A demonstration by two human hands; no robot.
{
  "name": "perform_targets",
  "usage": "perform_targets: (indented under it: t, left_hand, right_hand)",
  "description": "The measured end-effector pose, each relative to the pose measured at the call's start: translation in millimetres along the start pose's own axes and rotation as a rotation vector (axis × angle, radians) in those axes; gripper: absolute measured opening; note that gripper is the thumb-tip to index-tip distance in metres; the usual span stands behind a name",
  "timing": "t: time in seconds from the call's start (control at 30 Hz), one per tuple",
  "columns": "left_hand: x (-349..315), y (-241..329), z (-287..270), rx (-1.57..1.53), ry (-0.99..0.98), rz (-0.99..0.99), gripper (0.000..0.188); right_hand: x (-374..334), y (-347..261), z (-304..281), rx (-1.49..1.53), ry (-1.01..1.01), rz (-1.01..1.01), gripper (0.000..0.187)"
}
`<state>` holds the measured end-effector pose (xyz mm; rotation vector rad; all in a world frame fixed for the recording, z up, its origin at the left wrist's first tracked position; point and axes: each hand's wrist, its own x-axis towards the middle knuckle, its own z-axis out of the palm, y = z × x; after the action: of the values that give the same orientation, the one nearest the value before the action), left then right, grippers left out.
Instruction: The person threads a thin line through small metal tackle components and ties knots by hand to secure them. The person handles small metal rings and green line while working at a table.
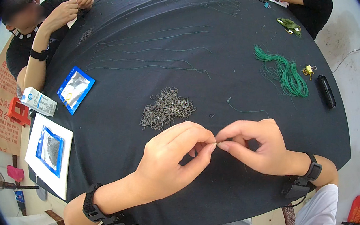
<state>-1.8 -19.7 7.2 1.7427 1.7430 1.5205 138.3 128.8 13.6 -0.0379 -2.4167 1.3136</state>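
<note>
My left hand point(178, 155) and my right hand point(257, 143) meet over the near part of the black-covered table, thumb and forefinger pinched on each. Their fingertips touch or nearly touch; whatever lies between them is too small to make out. Just beyond my left hand is a heap of small metal fish hooks point(166, 108). One loose hook point(212, 116) lies to the right of the heap. Behind my right hand a short green line point(247, 111) runs across the cloth, its near end reaching the knuckles. Farther right lies a bundle of green line point(289, 75).
Several green lines point(152, 65) stretch across the cloth. At left are a blue-edged pouch point(76, 88), a carton point(39, 102) and a white board point(67, 145) bearing another pouch point(51, 150). A yellow clip point(309, 70) and black pen-like object point(326, 91) lie right. Co-workers sit across.
</note>
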Motion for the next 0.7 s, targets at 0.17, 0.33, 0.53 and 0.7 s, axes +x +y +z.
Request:
perform_targets:
  t: [0.17, 0.33, 0.53, 0.7]
  left_hand:
    - [1.8, -3.1, -1.5, 0.111, 0.046, 0.176, 0.016]
    - [2.5, -3.3, 0.0, 0.13, 0.058, 0.219, 0.016]
    - [2.5, -5.1, 1.4, 0.144, 0.072, 0.268, 0.018]
    - [3.6, -4.6, 1.5, 0.165, 0.056, 0.28, 0.018]
  right_hand:
    - [3.1, -7.0, -3.9, 0.41, -0.101, 0.351, 0.01]
    - [5.5, -9.0, -8.3, 0.64, -0.176, 0.5, 0.013]
    - [5.5, -7.7, -8.8, 0.716, -0.19, 0.576, 0.012]
    - [5.3, -8.5, -9.2, 0.671, -0.169, 0.524, 0.01]
